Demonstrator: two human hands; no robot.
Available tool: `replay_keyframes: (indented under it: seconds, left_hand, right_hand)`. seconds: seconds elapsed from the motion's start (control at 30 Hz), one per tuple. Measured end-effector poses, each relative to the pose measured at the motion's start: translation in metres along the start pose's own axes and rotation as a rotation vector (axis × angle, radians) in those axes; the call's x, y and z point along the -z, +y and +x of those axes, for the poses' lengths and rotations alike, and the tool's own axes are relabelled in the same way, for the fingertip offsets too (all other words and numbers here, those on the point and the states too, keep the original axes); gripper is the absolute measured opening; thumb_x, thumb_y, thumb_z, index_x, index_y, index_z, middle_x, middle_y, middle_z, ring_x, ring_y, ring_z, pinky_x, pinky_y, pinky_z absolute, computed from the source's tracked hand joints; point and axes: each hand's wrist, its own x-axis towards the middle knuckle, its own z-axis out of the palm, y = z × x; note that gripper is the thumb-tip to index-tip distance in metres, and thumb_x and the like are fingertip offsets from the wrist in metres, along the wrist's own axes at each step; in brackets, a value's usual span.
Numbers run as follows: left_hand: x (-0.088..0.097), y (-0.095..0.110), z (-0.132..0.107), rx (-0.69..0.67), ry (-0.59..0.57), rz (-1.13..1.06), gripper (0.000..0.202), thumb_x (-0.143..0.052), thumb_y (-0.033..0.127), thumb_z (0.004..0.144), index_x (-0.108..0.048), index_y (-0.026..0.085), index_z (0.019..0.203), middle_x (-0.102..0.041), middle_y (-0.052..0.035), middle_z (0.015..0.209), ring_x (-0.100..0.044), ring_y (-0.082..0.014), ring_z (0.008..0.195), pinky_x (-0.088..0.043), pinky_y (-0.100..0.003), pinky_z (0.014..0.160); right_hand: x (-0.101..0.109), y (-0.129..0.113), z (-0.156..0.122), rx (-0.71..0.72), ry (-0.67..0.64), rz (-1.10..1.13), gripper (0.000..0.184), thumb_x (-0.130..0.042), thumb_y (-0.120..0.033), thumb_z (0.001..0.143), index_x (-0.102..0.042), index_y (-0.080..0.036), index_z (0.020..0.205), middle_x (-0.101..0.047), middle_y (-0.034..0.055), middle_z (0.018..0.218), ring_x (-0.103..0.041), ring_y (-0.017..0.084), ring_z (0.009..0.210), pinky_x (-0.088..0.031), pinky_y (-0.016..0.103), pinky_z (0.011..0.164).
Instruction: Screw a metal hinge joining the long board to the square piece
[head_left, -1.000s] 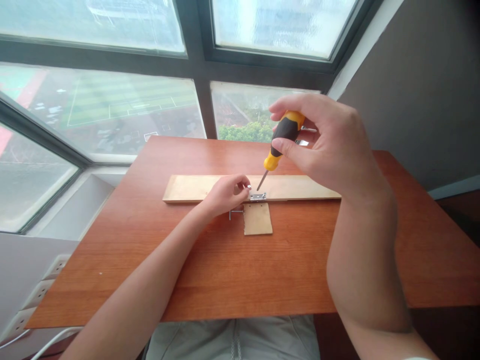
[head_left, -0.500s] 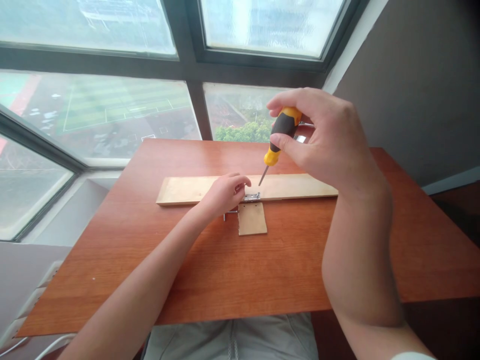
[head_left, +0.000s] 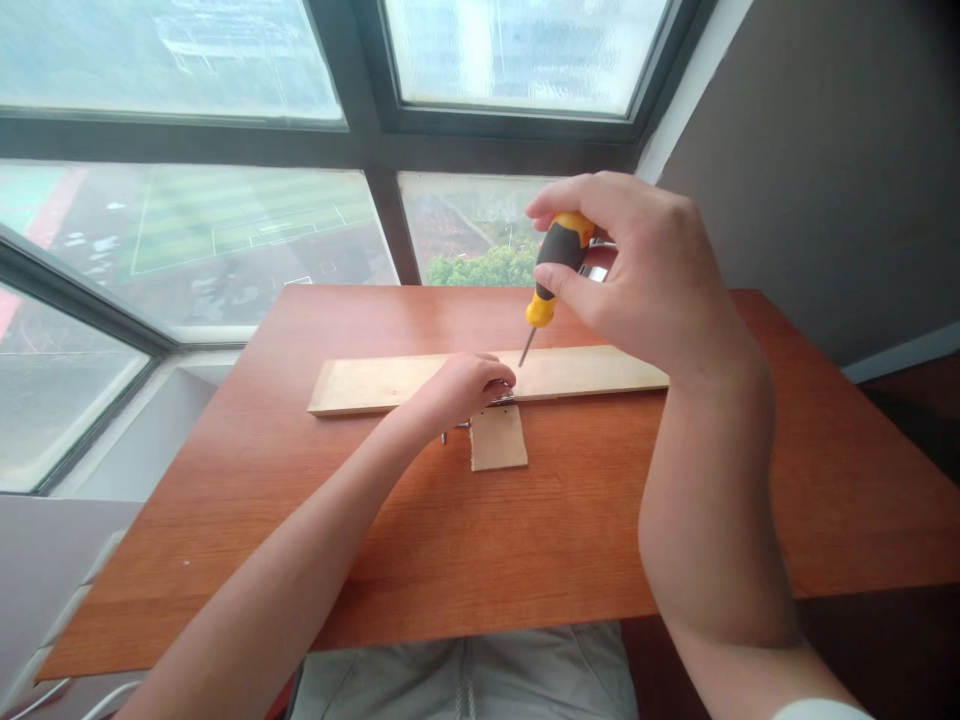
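My right hand [head_left: 645, 275] grips a yellow and black screwdriver [head_left: 553, 275], its tip tilted down just above a long pale wooden board [head_left: 375, 382]. My left hand [head_left: 457, 390] is closed in a pinch at the board's front edge, over a small metal hinge [head_left: 504, 399]. What the left fingers hold is too small to make out. A small square wooden piece [head_left: 498, 446] lies just in front of the hinge, and a bit of metal [head_left: 452, 432] shows under my left hand.
The boards lie on a reddish-brown wooden table [head_left: 487, 530] set against large windows [head_left: 225, 200]. A grey wall [head_left: 825, 150] stands at the right. White cables [head_left: 45, 700] hang at the lower left.
My left hand has slid right over the hinge, covering most of it. The screwdriver tip has lifted slightly off the hinge. The view has shifted a little.
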Motion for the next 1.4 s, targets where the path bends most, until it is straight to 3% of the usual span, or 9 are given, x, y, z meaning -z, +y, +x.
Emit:
replay_keyframes:
  seconds: [0.27, 0.43, 0.63, 0.8, 0.93, 1.03, 1.1, 1.23, 1.4]
  left_hand:
    - [-0.005, 0.002, -0.002, 0.095, 0.082, -0.089, 0.01, -0.062, 0.018, 0.086, -0.07, 0.017, 0.081, -0.069, -0.0018, 0.075, -0.058, -0.0127, 0.065, -0.04, -0.023, 0.063]
    - [0.0, 0.003, 0.0, 0.142, 0.209, -0.066, 0.018, -0.061, 0.025, 0.088, -0.067, 0.017, 0.074, -0.063, -0.0004, 0.065, -0.051, -0.0114, 0.059, -0.035, -0.023, 0.058]
    - [-0.003, -0.001, -0.003, 0.188, 0.089, -0.04, 0.016, -0.056, 0.022, 0.089, -0.068, 0.017, 0.079, -0.069, -0.0023, 0.074, -0.057, -0.0137, 0.065, -0.037, -0.024, 0.061]
    - [-0.004, 0.003, -0.003, 0.254, 0.071, 0.04, 0.027, -0.044, 0.02, 0.092, -0.071, 0.019, 0.091, -0.074, -0.0054, 0.088, -0.064, -0.018, 0.073, -0.041, -0.027, 0.065]
    - [-0.003, 0.005, 0.006, 0.304, 0.086, 0.152, 0.027, -0.051, 0.033, 0.092, -0.071, 0.018, 0.103, -0.074, -0.0069, 0.09, -0.066, -0.0217, 0.078, -0.043, -0.029, 0.067]
    - [-0.006, 0.003, 0.016, 0.27, 0.089, 0.194, 0.032, -0.057, 0.034, 0.09, -0.069, 0.019, 0.115, -0.074, -0.0071, 0.094, -0.066, -0.0227, 0.084, -0.045, -0.029, 0.072]
    - [-0.008, 0.0, 0.021, 0.234, 0.065, 0.191, 0.029, -0.058, 0.03, 0.089, -0.071, 0.02, 0.113, -0.074, -0.006, 0.094, -0.066, -0.0215, 0.083, -0.045, -0.028, 0.072]
    - [-0.009, -0.003, 0.026, 0.256, 0.017, 0.17, 0.019, -0.055, 0.024, 0.087, -0.074, 0.021, 0.091, -0.073, -0.0037, 0.079, -0.062, -0.018, 0.069, -0.04, -0.026, 0.062]
    - [-0.001, -0.006, 0.014, 0.252, 0.058, 0.146, 0.02, -0.054, 0.027, 0.091, -0.072, 0.019, 0.09, -0.072, -0.004, 0.078, -0.059, -0.0163, 0.065, -0.037, -0.026, 0.06]
  right_hand:
    - [0.0, 0.001, 0.0, -0.013, -0.02, 0.003, 0.032, -0.066, -0.021, 0.084, -0.064, -0.035, 0.113, -0.07, 0.0031, 0.12, -0.066, 0.029, 0.106, -0.061, 0.049, 0.084]
    - [-0.001, 0.0, -0.001, -0.016, -0.018, -0.003, 0.033, -0.066, -0.02, 0.083, -0.064, -0.034, 0.113, -0.069, 0.0027, 0.121, -0.066, 0.028, 0.105, -0.061, 0.046, 0.084]
    - [-0.001, 0.002, -0.001, -0.033, -0.047, 0.005, 0.035, -0.067, -0.016, 0.082, -0.065, -0.032, 0.113, -0.069, 0.0034, 0.121, -0.067, 0.027, 0.105, -0.06, 0.046, 0.086]
    - [0.001, 0.003, -0.001, -0.03, -0.033, -0.019, 0.036, -0.066, -0.014, 0.082, -0.065, -0.033, 0.112, -0.069, 0.0022, 0.12, -0.067, 0.026, 0.104, -0.061, 0.044, 0.084]
    - [0.003, 0.004, -0.002, -0.036, -0.013, -0.035, 0.036, -0.066, -0.014, 0.081, -0.065, -0.034, 0.111, -0.07, 0.0014, 0.119, -0.067, 0.026, 0.103, -0.061, 0.043, 0.083]
    - [0.004, 0.006, -0.003, -0.048, 0.0, -0.052, 0.036, -0.066, -0.014, 0.081, -0.066, -0.034, 0.111, -0.07, 0.0015, 0.117, -0.068, 0.027, 0.1, -0.06, 0.045, 0.084]
    - [0.005, 0.006, -0.003, -0.057, 0.005, -0.057, 0.035, -0.066, -0.015, 0.081, -0.066, -0.035, 0.11, -0.07, 0.0016, 0.116, -0.068, 0.027, 0.1, -0.06, 0.047, 0.086]
    - [0.006, 0.005, -0.003, -0.075, 0.007, -0.065, 0.033, -0.066, -0.018, 0.082, -0.066, -0.035, 0.11, -0.071, 0.0019, 0.116, -0.068, 0.028, 0.101, -0.059, 0.048, 0.088]
    - [0.006, 0.006, -0.001, -0.074, -0.002, -0.073, 0.032, -0.065, -0.018, 0.082, -0.066, -0.036, 0.108, -0.071, 0.0006, 0.118, -0.067, 0.027, 0.104, -0.059, 0.045, 0.088]
